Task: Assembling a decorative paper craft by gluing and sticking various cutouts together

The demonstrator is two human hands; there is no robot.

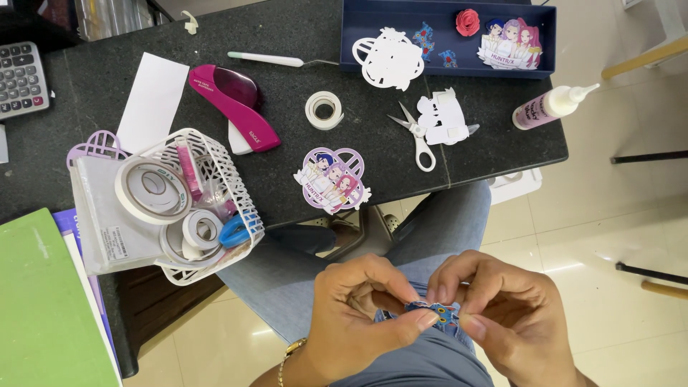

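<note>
head view: looked straight down over a dark table [287, 29] edge onto the person's lap, both hands held low below it.
green board [43, 308]: lay at the far left, on a stack of sheets, out of the way of the hands.
white wire basket [215, 179]: stood near the table's front edge and held tape rolls [153, 188] and blue-handled scissors [235, 231], so supplies stayed together within reach.
magenta stapler [236, 106]: rested behind the basket, beside a white paper strip [152, 100].
left hand [355, 322]: fingers were curled, thumb and forefinger pinched closed on the left end of a small blue printed cutout [435, 314], apparently to steady it.
small blue printed cutout: sat over the lap, between the two hands' fingertips, well apart from the table.
character sticker [332, 179]: lay flat near the table edge, just above the hands.
small tape roll [324, 110]: lay flat mid-table.
white-handled scissors [418, 136]: lay beside a white paper cutout [444, 115].
right hand [512, 322]: thumb and fingers were closed on the cutout's right end, nails meeting it as if working an edge.
blue tray [358, 43]: kept more cutouts and a red paper rose [467, 21] corralled.
glue bottle [548, 107]: lay on its side at the right edge.
</note>
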